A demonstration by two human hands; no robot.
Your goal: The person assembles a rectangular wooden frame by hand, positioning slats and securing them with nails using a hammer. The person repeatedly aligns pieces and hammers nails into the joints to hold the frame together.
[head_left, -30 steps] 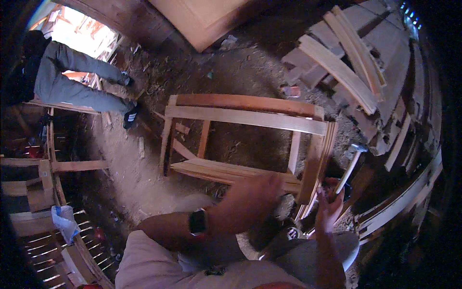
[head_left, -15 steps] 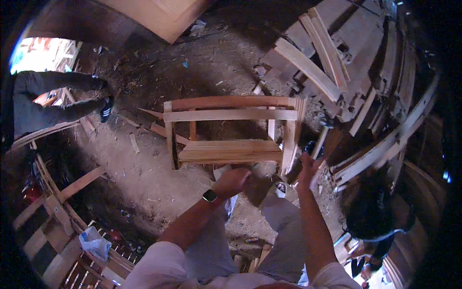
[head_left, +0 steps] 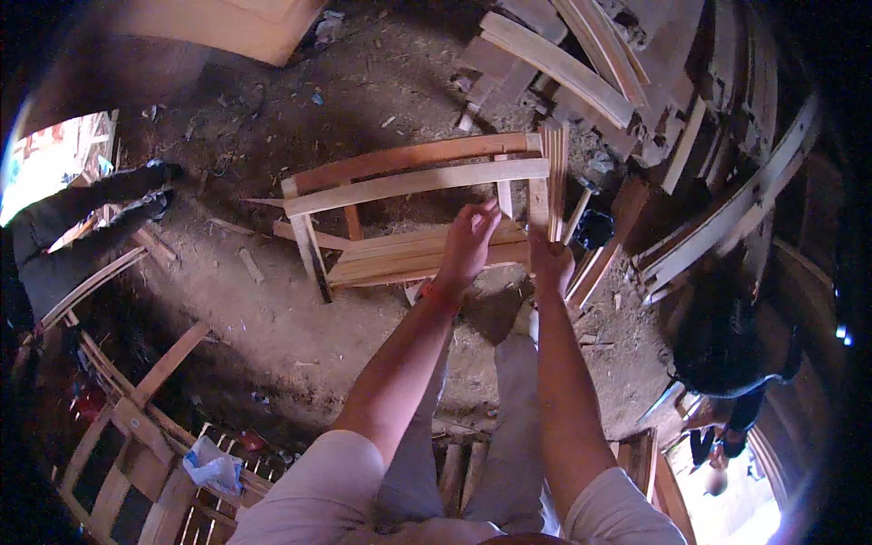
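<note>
Wooden frame (head_left: pixel 418 180) on the earth floor (head_left: pixel 272 318), lying on the far side of your two hands, its long axis running left to right with the right end slanting slightly farther from you. Your right hand (head_left: pixel 551 263) is the nearer to the frame's right end, beside the near foot of the pale corner post (head_left: pixel 539 204); it is closed around the lower part of a hammer (head_left: pixel 579 211), whose handle slants far and to the right, head at the far end. Your left hand (head_left: pixel 468 243) is raised over the right half of the near slats (head_left: pixel 386 259), fingers curled in toward the thumb; whether they pinch anything, or touch the wood, you cannot tell here. Materials: the near rail is pale, straight-sawn timber, gently bowed by the lens; the far rail (head_left: pixel 409 159) is redder and broader; the slats lie side by side as long, flat strips. The hammer pairs a slim, light handle with a small head. The floor is brown, crumbly and littered with chips; far right, loose planks (head_left: pixel 554 68) overlap in a rough-edged heap.
</note>
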